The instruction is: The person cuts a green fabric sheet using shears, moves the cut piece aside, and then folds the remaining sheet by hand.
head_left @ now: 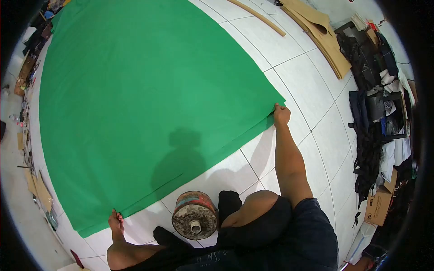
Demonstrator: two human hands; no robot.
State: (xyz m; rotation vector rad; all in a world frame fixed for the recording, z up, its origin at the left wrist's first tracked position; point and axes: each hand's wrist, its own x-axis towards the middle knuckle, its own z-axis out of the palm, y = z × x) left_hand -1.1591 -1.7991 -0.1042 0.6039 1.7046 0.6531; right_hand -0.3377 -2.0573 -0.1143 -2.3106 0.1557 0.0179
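A large green cloth (pixel 149 86) lies spread over the white tiled floor, its near edge doubled in a narrow strip. At the near left part of that edge, my left hand (pixel 116 221) is closed on the cloth. My right hand (pixel 281 114) pinches the cloth near its right corner, arm stretched out. Between my legs, close to the cloth's near edge, stands a round stained container (pixel 194 217) with a short pale tube at its centre. A shadow falls across the near part of the cloth.
A cardboard tube (pixel 260 18) and folded brown sheets (pixel 321 36) lie at the upper right. Dark bags and clothing (pixel 361 140) line the right wall, with a cardboard box (pixel 379 203) below. Assorted items (pixel 27 72) run along the left wall.
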